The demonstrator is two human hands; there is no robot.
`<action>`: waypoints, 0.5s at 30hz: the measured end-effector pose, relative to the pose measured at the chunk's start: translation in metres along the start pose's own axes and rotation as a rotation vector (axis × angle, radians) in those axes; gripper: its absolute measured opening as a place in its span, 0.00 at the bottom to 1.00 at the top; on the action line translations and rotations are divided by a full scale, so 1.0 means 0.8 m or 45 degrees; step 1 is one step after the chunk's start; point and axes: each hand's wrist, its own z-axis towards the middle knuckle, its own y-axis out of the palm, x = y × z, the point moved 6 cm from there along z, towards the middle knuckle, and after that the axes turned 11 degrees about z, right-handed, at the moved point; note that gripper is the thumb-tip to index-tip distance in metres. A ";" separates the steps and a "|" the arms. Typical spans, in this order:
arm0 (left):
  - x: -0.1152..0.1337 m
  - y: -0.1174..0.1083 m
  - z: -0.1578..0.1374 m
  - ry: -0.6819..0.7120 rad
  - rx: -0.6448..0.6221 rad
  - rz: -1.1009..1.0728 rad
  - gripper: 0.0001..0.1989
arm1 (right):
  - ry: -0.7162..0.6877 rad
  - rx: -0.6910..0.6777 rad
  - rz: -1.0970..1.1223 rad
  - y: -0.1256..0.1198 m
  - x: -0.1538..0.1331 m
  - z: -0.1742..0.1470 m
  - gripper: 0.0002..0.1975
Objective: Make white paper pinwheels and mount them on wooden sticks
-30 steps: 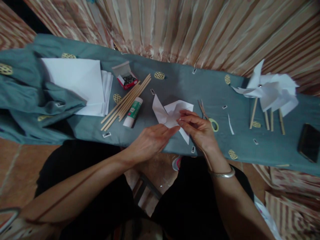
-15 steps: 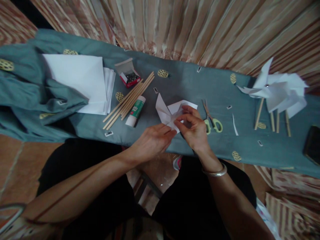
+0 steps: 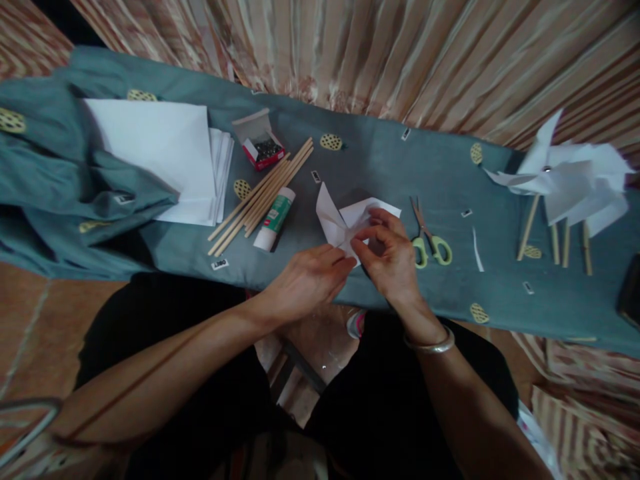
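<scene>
A white paper pinwheel with folded blades lies near the front edge of the cloth-covered table, between my two hands. My left hand is closed on its near-left edge, fingers bent over the paper. My right hand pinches a blade by the pinwheel's centre with thumb and fingertips; the fingers hide part of the paper. Just right of that hand lie scissors with green handles. To the left are a green and white glue stick and a bundle of wooden sticks.
Behind the sticks stands an open red box of small dark pins. A stack of white paper lies at the left. Finished pinwheels on sticks rest at the right, past a paper strip. A dark object sits at the right edge.
The view has shifted slightly, so things on the table appear a little displaced. Both hands keep their hold on the paper pinwheel with hardly any movement.
</scene>
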 end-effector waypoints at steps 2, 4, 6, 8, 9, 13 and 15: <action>0.000 -0.001 0.000 0.000 0.010 -0.007 0.09 | 0.004 0.022 -0.002 0.000 0.000 -0.001 0.03; 0.000 -0.001 0.000 0.004 0.015 -0.007 0.09 | 0.000 0.046 -0.005 -0.001 0.000 -0.001 0.03; 0.000 -0.001 0.000 0.005 0.011 -0.002 0.09 | -0.009 0.056 -0.009 -0.001 0.000 -0.001 0.03; 0.000 0.000 0.000 0.002 0.001 0.000 0.09 | -0.008 0.057 -0.001 -0.001 0.000 -0.001 0.03; 0.000 0.001 0.000 0.001 -0.002 0.000 0.09 | -0.001 0.056 0.011 -0.001 0.000 -0.001 0.03; 0.000 0.002 0.001 -0.009 -0.015 0.009 0.09 | 0.037 0.057 0.074 -0.001 0.001 -0.001 0.03; 0.000 0.002 0.001 -0.006 -0.013 0.013 0.09 | 0.024 0.056 0.073 0.000 0.000 -0.002 0.03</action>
